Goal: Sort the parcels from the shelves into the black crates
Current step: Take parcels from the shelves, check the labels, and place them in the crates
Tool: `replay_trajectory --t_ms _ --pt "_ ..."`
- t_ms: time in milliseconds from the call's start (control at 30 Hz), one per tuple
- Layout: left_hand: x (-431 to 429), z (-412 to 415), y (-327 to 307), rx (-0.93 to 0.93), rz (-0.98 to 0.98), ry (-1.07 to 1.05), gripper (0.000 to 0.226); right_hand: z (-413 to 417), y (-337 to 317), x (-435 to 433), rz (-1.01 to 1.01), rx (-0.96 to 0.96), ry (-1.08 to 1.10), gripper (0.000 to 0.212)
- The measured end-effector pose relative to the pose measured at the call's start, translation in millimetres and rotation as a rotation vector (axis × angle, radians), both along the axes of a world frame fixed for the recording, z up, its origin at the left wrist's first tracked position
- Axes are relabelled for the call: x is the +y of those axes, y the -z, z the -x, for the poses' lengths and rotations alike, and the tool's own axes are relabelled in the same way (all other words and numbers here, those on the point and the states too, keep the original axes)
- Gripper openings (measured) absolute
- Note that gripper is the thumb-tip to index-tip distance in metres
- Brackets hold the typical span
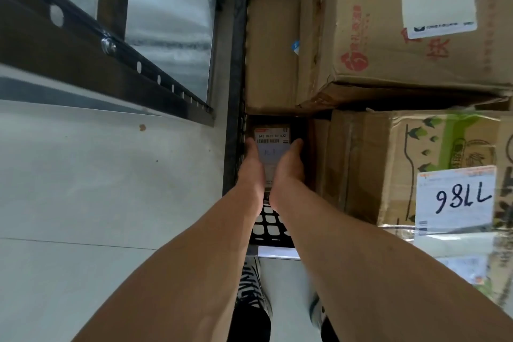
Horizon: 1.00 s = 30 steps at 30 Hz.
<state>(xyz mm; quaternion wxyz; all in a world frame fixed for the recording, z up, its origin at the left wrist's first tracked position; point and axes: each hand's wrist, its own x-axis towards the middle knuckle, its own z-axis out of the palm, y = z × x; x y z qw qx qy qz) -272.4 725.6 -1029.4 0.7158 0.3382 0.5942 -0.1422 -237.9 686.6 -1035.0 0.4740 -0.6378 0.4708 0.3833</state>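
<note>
**Small parcel gripped low inside the black crate**

Left hand point(251, 165) and right hand point(288, 164) clamped on opposite long edges of the small parcel point(273, 144) — thumbs laid on the top face, fingers hidden underneath. Parcel label-up, barcode at the far end, held down in a narrow slot of the black crate point(236, 86); contact with the crate bottom not discernible.

Slot tight on three sides: crate wall just beside the left hand, a plain brown box point(273, 53) closing the far end, the side of a green-printed carton point(416, 158) just beside the right hand. Open room only toward the near end, over the bare lattice floor point(269, 226) between the forearms.

Further right, a red-printed carton point(374, 36) overhanging the green-printed one. To the left of the crate, pale floor point(83, 175) and a dark perforated shelf rail point(83, 44) — well apart from both hands.
</note>
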Motion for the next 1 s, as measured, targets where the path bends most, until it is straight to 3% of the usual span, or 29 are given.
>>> replay_trajectory --t_ms 333,600,733,867,1000 --pt "6.1 -5.1 -7.6 0.022 0.006 0.061 0.063 7.5 -13.0 -4.3 -0.031 -0.095 -0.029 0.055" --pt "9.9 -3.1 -65.7 -0.001 -0.065 0.170 0.057 3.6 -76.0 -7.0 -0.103 -0.084 -0.146 0.045" --pt "15.7 -6.3 -118.9 0.023 -0.120 0.258 0.079 -11.0 -127.5 -11.9 -0.096 -0.061 -0.249 0.040" --pt "18.0 -7.3 -173.3 -0.001 -0.216 0.371 0.046 -13.5 -182.2 -19.0 -0.109 -0.179 -0.511 0.049" --pt "8.8 -0.7 -229.4 -0.020 -0.397 0.581 0.042 -13.9 -233.5 -40.3 -0.143 -0.251 -0.651 0.032"
